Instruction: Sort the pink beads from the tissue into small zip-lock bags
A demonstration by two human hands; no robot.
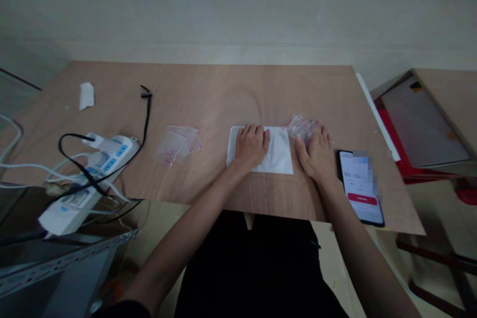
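Note:
My left hand (pixel 251 146) lies flat, palm down, on a white sheet (pixel 278 155) in the middle of the wooden table (pixel 208 94). My right hand (pixel 317 153) rests flat on the table just right of the sheet, its fingertips touching a small heap of clear zip bags with red strips (pixel 299 126). Neither hand grips anything. A second pile of the same clear bags (pixel 178 143) lies to the left of my left hand, apart from it.
A phone with a lit screen (pixel 360 187) lies by my right wrist near the table's front edge. A white power strip with plugs and cables (pixel 88 173) overhangs the left corner. A small white piece (pixel 86 95) sits far left. A red-edged board (pixel 417 129) stands to the right.

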